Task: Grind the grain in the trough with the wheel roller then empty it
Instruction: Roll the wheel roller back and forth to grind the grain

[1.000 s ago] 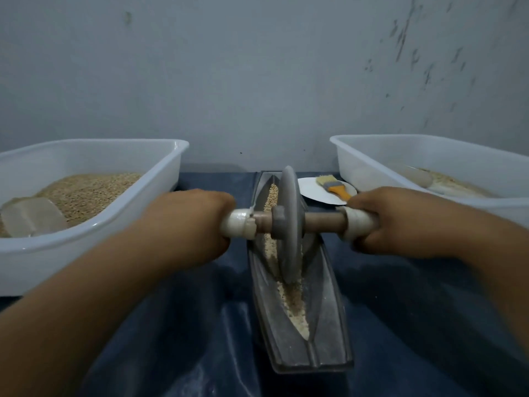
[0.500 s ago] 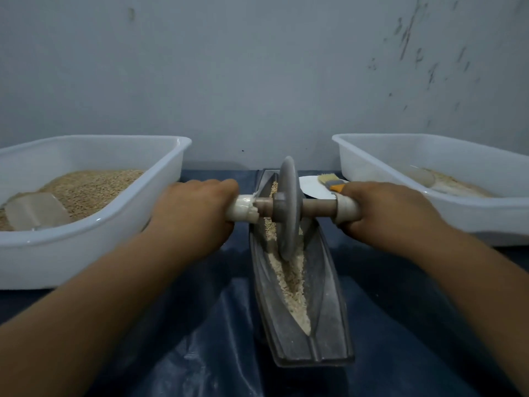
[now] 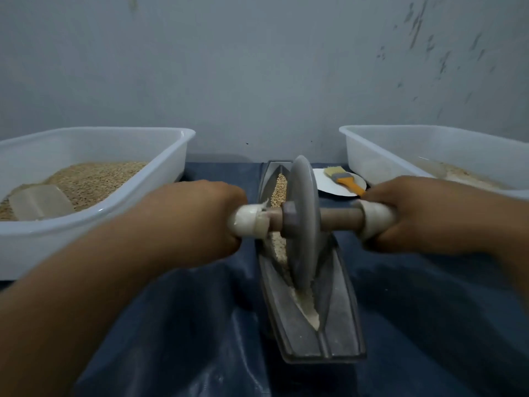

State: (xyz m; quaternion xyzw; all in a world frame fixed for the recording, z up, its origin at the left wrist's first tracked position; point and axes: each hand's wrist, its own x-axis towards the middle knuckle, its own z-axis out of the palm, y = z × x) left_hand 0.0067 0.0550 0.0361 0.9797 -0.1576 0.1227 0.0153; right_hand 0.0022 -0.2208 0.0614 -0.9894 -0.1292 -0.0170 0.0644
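Forearms reach in from the near edge of the table (image 3: 183, 325), which is covered with a dark blue sheet. Between them lies the trough (image 3: 337, 319), a long grey boat-shaped channel running from near the front edge toward the back wall. Pale ground grain (image 3: 307, 308) lies in its near end, and coarser whole kernels fill the groove farther back.

The wheel roller (image 3: 302, 222) stands upright in the groove about midway along the trough, its grey disc touching the grain. A wooden axle runs through the disc and ends in white grips on both sides. The left hand (image 3: 197, 222) is curled around the left grip, and the right hand (image 3: 415, 216) is curled around the right grip, both holding it firmly with knuckles up.

At the left edge of the table sits a white plastic tub (image 3: 160, 190) holding a heap of tan grain, with a translucent scoop (image 3: 40, 202) lying in it. At the right edge a second white tub (image 3: 380, 156) holds a thinner layer of paler material.

Behind the right hand, near the back edge, a white plate (image 3: 329, 181) carries a brush (image 3: 343, 180) with an orange handle.
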